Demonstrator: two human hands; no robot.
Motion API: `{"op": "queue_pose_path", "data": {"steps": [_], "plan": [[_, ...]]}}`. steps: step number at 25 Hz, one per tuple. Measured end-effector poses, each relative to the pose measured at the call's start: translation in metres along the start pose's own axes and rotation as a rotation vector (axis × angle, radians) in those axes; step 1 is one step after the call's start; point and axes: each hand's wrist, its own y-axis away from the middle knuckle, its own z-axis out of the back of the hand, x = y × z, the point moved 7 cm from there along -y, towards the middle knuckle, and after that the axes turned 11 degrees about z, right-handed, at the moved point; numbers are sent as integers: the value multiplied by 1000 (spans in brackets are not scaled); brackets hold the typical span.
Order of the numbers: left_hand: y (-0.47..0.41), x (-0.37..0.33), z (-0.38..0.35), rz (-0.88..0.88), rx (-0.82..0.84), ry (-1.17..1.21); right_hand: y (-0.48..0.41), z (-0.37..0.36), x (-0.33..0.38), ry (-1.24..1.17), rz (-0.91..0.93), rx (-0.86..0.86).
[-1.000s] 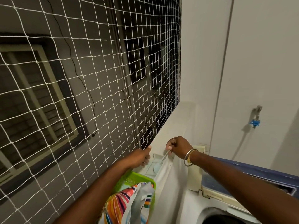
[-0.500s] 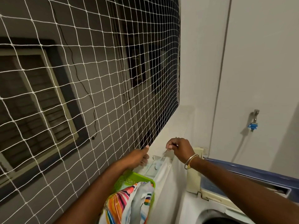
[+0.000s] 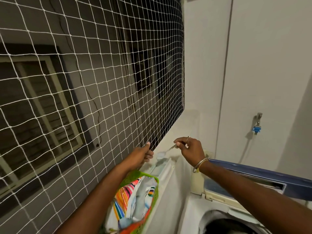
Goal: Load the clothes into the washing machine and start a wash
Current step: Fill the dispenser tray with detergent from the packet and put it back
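Here, right hand (image 3: 190, 149) pinching spoon (image 3: 167, 150), basket (image 3: 133, 175) below

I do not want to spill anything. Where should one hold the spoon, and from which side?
By the handle's end, from the right and above, as the right hand pinches it: the spoon slopes down-left and its bowl seems full of white powder.

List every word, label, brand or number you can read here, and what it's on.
None readable: the washing machine's blue lid, the pale container under the spoon that the right hand pinches, and the green basket show no legible print.
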Motion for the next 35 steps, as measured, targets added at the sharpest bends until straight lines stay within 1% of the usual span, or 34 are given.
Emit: {"op": "queue_pose_path", "data": {"steps": [4, 7, 11, 14, 18, 22, 26, 30, 33, 35], "plan": [[39, -13, 3, -62, -51, -44, 10, 19, 19, -119, -74, -59], [62, -17, 8, -120, -118, -15, 18, 32, 35, -242, -126, -91], [93, -16, 12, -217, -179, 41, 33, 44, 62, -385, -177, -100], [109, -13, 17, -275, -213, 98, 48, 49, 85, -440, -181, -66], [119, -6, 21, -317, -223, 95, 72, 44, 102, -407, -177, 2], [123, 2, 22, -319, -248, 93, 90, 24, 106, -364, -173, 26], [119, 9, 28, -294, -256, 77, 103, -10, 110, -241, -97, 70], [117, 14, 31, -283, -263, 60, 114, -45, 122, -155, -28, 167], [114, 15, 33, -274, -255, 30, 120, -70, 128, -22, 81, 288], [112, 17, 35, -269, -253, 17, 121, -82, 126, 64, 114, 376]]}}
